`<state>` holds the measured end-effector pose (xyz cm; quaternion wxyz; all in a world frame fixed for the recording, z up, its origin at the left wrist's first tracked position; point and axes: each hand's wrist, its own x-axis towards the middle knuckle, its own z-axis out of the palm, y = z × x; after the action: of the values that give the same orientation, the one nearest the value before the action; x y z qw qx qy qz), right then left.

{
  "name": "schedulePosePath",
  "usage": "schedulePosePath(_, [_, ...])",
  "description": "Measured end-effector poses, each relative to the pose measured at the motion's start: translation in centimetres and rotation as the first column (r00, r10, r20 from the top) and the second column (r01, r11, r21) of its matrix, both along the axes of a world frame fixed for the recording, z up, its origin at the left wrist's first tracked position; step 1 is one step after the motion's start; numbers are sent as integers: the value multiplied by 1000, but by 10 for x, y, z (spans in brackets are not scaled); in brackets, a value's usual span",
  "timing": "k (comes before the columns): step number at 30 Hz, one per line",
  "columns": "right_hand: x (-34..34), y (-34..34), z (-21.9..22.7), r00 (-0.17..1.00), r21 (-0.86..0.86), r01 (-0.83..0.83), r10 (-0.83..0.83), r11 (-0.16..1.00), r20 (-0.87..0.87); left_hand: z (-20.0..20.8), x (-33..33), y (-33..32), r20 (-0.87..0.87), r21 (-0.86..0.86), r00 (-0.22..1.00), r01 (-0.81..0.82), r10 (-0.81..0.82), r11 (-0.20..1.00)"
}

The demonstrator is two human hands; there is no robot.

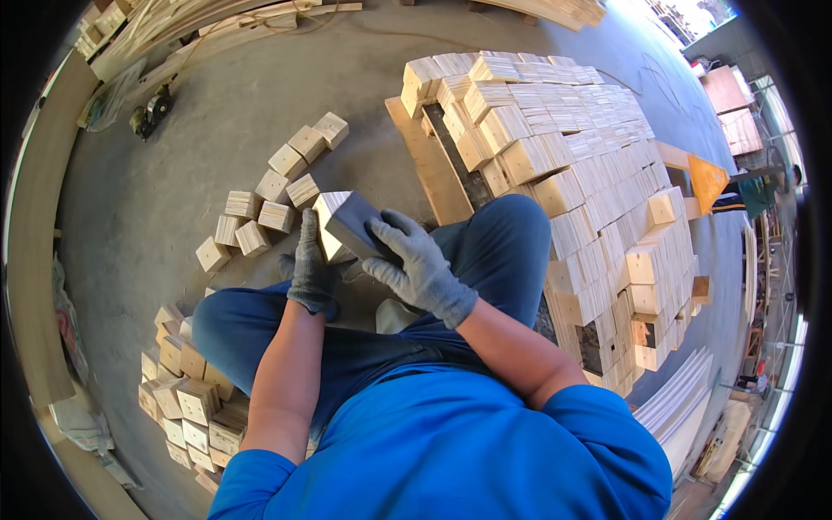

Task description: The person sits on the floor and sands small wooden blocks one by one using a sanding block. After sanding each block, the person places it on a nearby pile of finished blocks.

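Above my lap, my left hand (314, 269), in a grey work glove, is closed on the side of a pale wooden block (329, 208). My right hand (418, 267), gloved too, grips a dark grey rectangular pad (354, 221), which looks like a sanding block. The pad lies against the block's right face and hides it. The fingertips of my right hand bend over the pad's far edge. Just beyond my left hand, several loose wooden blocks (276, 217) lie on the floor in a rough curved row.
A big stack of wooden blocks (572, 173) stands on a pallet (429, 160) at right. Another pile of blocks (195, 399) sits beside my left knee. A power tool (152, 113) rests on the concrete floor (225, 87) at far left. Long boards (217, 39) lie at the back.
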<state>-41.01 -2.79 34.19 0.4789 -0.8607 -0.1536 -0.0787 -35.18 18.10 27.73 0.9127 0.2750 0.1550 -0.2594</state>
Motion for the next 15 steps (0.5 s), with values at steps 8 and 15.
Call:
schedulePosePath(8, [80,-7,-11,982,17,187,-186,982,-42,-10,-5,-11,1,-9,998,57,-57,998])
schedulePosePath(15, [0,-4,-13,998,-6,29,-30,1000,-52,-19,7,9,-12,-105,999,-35,34,994])
